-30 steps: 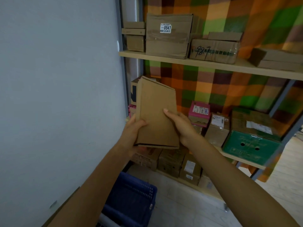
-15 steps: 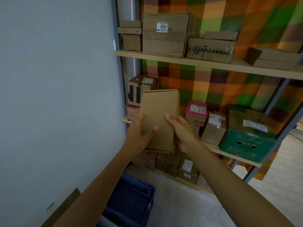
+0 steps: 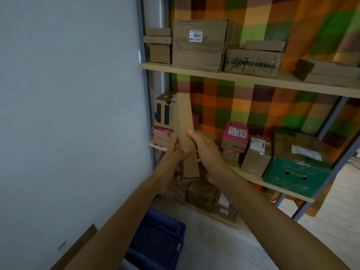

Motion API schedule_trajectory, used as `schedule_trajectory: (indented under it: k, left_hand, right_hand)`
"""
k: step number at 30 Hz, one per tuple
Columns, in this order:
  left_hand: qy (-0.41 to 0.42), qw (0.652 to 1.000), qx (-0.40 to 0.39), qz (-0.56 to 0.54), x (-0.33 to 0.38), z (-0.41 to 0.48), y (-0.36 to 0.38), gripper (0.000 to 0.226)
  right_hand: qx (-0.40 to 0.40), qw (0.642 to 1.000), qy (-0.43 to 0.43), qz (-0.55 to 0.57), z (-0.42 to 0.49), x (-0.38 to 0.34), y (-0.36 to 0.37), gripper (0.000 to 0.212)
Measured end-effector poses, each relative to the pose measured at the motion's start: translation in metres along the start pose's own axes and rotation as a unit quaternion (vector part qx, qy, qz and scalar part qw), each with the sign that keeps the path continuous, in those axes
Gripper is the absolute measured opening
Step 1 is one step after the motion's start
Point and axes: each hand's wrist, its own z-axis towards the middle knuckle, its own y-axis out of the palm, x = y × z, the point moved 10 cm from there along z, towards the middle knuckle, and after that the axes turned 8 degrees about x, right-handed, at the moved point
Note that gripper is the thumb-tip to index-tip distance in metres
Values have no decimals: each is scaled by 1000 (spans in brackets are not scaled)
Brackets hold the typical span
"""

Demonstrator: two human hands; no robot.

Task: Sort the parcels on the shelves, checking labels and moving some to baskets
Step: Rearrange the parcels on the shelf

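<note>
Edge-on parcel (image 3: 184, 117), label side seemingly hidden

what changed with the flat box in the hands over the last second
The flat cardboard parcel was turned: a second ago its broad face showed, now its narrow edge faces the camera and it stands nearly upright. The left hand and the right hand kept hold of it throughout. The 0947 box on the upper shelf and the blue basket on the floor stayed put.
</note>
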Motion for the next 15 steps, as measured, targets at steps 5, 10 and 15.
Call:
schedule_trajectory:
  k: [5,10,15]
  left_hand:
    - [-43,998,18,-53,-6,3,-3,67]
    - [-4,994,101,-48,7,2,-22,55]
    - [-5,988,127,-84,5,-3,-49,34]
  right_hand:
    - [-15,998,-48,-37,-1,5,15,57]
    - [-7,995,-68,-72,5,10,7,38]
    - [113,984,-35,-130,21,17,-50,68]
